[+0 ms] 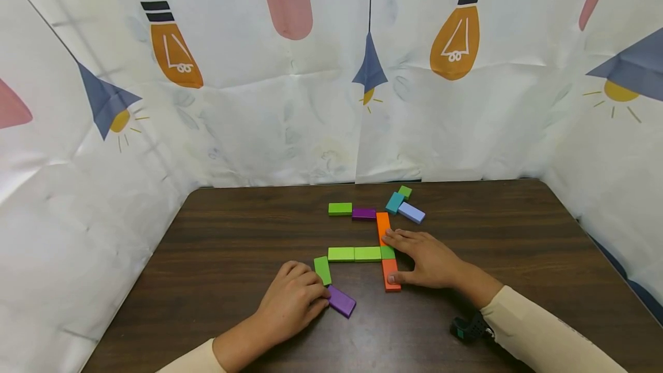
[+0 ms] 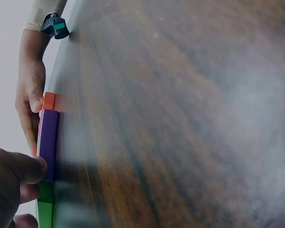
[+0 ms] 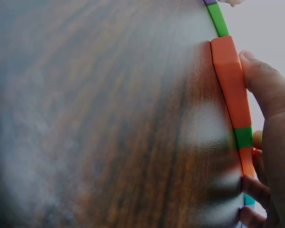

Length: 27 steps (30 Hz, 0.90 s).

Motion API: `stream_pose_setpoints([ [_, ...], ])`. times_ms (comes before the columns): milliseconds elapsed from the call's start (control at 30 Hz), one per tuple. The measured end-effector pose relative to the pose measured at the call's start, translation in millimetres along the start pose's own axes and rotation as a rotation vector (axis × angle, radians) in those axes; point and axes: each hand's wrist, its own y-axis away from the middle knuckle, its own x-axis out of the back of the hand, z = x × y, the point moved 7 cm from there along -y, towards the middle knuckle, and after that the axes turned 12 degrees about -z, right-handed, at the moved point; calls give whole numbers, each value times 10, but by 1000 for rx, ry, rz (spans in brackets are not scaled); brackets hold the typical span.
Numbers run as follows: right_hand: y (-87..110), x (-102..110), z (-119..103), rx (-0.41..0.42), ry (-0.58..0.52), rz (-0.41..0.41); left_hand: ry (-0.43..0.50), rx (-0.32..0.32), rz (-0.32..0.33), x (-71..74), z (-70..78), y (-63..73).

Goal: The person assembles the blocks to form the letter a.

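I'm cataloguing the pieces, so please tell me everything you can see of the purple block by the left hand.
The purple block is a plain oblong with flat faces and straight edges. It looks smooth, perhaps painted wood or plastic; I cannot tell which. It lies flat on the brown table, slanting down to the right in the head view. Its upper left end meets the lower end of a green block, seemingly touching. The left hand holds that end, thumb against it.

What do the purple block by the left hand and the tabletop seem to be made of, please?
The purple block looks like painted wood or plastic: smooth, evenly coloured, no visible grain. The tabletop seems wood or laminate, slightly glossy: streaked grain, hazy reflections.
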Motion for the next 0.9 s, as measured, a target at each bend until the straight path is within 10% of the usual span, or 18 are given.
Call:
stream_pose_setpoints([
  [900,-6,-11,15,-27,-1,-14,125,-86,-267,-108,-65,113],
])
